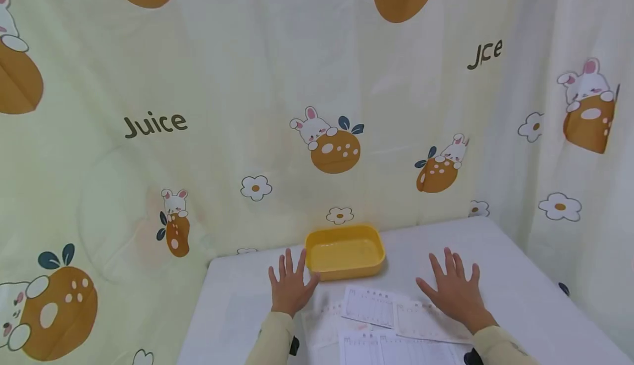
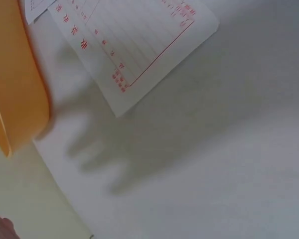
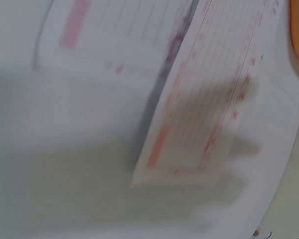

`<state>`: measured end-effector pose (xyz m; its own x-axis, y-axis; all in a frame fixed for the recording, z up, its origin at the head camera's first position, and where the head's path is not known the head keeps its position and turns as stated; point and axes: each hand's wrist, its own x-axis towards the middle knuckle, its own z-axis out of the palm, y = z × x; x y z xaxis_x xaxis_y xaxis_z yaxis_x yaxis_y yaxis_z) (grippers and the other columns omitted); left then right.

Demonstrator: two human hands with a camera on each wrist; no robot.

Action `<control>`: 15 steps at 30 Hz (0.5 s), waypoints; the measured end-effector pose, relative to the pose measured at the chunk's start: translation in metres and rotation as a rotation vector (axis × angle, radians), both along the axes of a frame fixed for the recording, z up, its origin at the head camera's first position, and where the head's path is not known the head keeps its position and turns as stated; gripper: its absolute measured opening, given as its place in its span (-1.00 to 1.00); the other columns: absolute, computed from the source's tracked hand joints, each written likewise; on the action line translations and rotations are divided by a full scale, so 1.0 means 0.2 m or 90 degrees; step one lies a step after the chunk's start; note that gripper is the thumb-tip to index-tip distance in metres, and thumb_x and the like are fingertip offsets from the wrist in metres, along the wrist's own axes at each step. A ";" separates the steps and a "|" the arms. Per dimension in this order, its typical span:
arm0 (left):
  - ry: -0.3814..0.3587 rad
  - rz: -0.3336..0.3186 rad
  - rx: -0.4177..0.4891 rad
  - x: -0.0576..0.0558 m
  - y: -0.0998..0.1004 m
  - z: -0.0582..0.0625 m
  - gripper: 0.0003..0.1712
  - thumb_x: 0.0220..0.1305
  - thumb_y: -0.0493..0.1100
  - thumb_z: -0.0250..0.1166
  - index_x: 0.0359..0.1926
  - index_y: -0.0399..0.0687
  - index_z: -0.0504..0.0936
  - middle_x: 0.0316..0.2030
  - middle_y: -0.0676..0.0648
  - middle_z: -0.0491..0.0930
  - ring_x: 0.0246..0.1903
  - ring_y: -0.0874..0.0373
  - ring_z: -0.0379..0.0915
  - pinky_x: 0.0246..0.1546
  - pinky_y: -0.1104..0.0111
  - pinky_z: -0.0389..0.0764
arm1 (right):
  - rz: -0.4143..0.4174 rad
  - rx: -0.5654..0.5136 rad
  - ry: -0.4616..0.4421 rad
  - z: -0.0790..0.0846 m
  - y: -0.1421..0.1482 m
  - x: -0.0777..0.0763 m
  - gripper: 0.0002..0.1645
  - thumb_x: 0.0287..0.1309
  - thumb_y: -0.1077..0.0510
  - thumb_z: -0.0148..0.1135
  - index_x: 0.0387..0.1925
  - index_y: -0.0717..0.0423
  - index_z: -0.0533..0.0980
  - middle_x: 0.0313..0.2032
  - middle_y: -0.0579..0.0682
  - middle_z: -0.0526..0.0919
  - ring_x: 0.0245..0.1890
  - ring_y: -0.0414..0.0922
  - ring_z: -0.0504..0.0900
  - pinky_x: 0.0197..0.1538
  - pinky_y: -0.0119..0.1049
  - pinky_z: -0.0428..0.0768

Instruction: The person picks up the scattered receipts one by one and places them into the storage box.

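In the head view my left hand is held with fingers spread above the table, just left of a yellow plastic tray. Its thumb overlaps the tray's near left corner; touching or apart, I cannot tell. My right hand, fingers also spread, hovers right of the tray and over the edge of the papers. Neither hand holds anything. Several printed paper forms lie overlapping between the hands. The left wrist view shows a form with red print; the right wrist view shows another red-lined slip, blurred, with a hand's shadow across it.
A white table carries everything, its back edge close to a pale curtain printed with rabbits and oranges. The curtain also hangs along the left and right sides. Inside the tray no contents show.
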<state>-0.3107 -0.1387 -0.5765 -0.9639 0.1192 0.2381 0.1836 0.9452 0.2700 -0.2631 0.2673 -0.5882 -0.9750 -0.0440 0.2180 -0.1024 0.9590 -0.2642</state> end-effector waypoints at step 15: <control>-0.063 -0.044 0.064 -0.25 -0.01 -0.02 0.03 0.48 0.43 0.12 0.66 -0.18 0.22 0.63 -0.22 0.18 0.60 -0.37 -0.03 0.45 -0.51 -0.16 | -0.086 -0.037 -0.051 -0.20 0.31 0.40 0.15 0.39 -0.52 0.16 0.49 0.37 0.25 0.56 0.58 -0.10 0.46 0.58 -0.06 0.37 0.66 -0.38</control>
<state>-0.3604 -0.1401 -0.5801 -0.9736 0.1666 0.1560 0.2151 0.8986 0.3824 -0.1828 0.3285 -0.6282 -0.9855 0.0983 0.1381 0.0494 0.9457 -0.3211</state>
